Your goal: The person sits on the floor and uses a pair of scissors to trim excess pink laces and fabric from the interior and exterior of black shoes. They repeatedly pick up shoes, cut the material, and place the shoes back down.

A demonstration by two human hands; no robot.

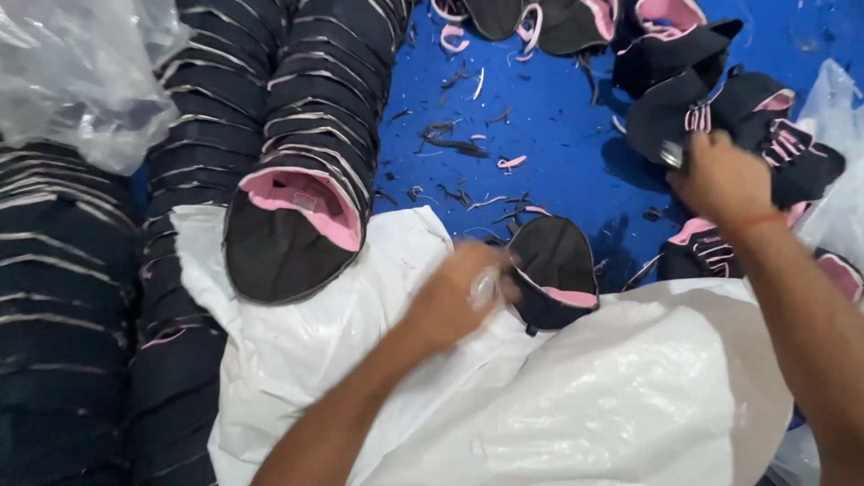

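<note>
The caps were all matt black cloth with a soft pink lining, and the one under the left hand (447, 301), a single black cap (555, 270), showed a smooth woven face and a pink band along its rim. The stacked caps (306, 153) at the side had pale stitched edges that looked slightly frayed. Beneath lay a white plastic sheet (630, 396), thin and crinkled, with a dull sheen (glossier where it creased). A clear plastic bag (76, 76) was shinier and rumpled. The blue surface (549, 117) looked like smooth, faintly glossy sheeting strewn with thread scraps. The right hand (720, 180) pinched something small and metallic-looking, blurred.
</note>
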